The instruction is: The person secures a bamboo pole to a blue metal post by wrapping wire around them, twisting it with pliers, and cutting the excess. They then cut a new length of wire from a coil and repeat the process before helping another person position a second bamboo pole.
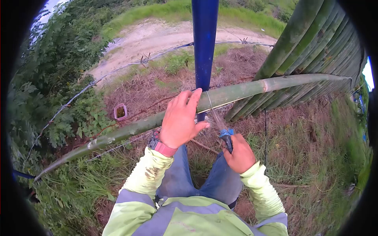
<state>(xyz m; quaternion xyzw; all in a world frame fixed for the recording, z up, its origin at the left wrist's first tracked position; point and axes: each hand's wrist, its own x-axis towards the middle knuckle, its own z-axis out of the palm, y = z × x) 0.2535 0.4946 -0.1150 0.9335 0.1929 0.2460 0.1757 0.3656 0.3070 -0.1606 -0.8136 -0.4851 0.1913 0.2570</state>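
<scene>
A long green bamboo pole [234, 93] runs crosswise in front of a blue metal post [204, 47]. My left hand [182, 116] grips the pole just left of the post, its fingers over the top and its thumb below. Around the pole, right beside that hand, goes a thin wire loop [209, 100]. My right hand [239, 152] is closed around a dark-handled hand tool [226, 138] with blue on its grip. The tool's metal end points up toward the loop below the pole. Motion blur hides the shape of that end.
Several upright bamboo poles [299, 43] form a slanted row at right, behind the crosswise pole. Barbed wire [118, 70] stretches past the post. A small pinkish container [120, 111] lies in the grass at left. A dirt track [157, 33] passes beyond the fence.
</scene>
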